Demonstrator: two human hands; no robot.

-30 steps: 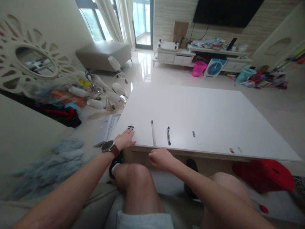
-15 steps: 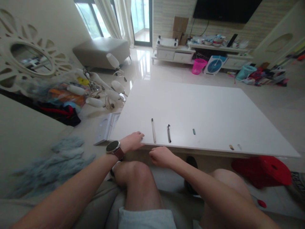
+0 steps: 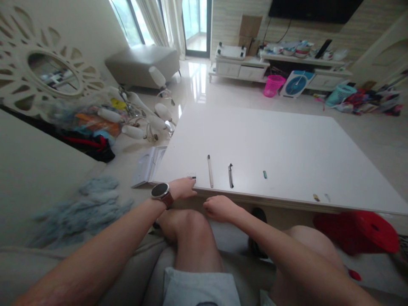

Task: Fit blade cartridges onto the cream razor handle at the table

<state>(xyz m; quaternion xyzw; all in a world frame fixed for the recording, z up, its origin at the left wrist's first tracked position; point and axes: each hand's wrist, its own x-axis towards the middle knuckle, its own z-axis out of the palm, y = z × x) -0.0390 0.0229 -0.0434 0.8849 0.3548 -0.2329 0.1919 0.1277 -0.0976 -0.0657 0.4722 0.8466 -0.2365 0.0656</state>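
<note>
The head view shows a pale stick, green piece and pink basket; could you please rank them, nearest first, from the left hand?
1. Pale stick: just right of the left hand.
2. Green piece: farther right.
3. Pink basket: beyond the white table.

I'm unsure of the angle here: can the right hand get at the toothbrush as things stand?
Probably yes: the right hand, loosely curled, is near the handle end of the toothbrush, with only the front edge of the table seemingly between.
</note>
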